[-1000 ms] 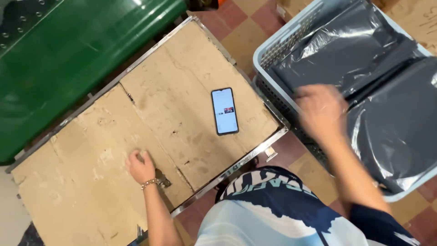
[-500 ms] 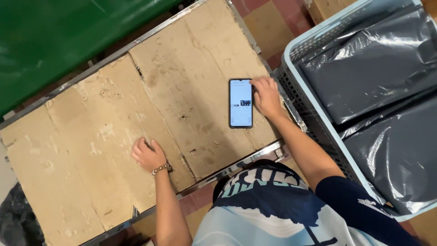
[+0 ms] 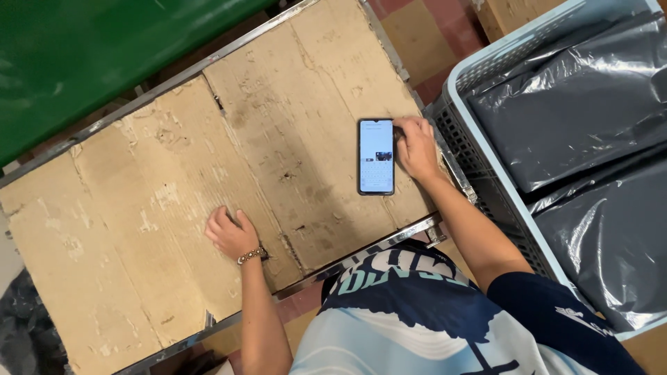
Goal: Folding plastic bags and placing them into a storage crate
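While our right hand is resting at the right edge of the slim black rectangular smartphone, we are seeing the fingers curled loosely against its long side, touching it but not closed around it. We are judging the phone, lying flat with its lit screen up at centre right of the frame, to be light, rigid and smooth, with glass that is likely to slip and to crack if dropped; since it is sitting flush on the surface, we are thinking the long edges are the place to pinch it, thumb on one side and fingertips on the other, tilting one edge up first.

Our left hand, wearing a beaded bracelet at the wrist, is lying at lower left of centre with its fingers bent and pressing down on the worn brown corrugated cardboard sheet that is covering the metal-framed table. At the right of the frame, the pale blue plastic basket is holding glossy dark grey plastic mailer bags.
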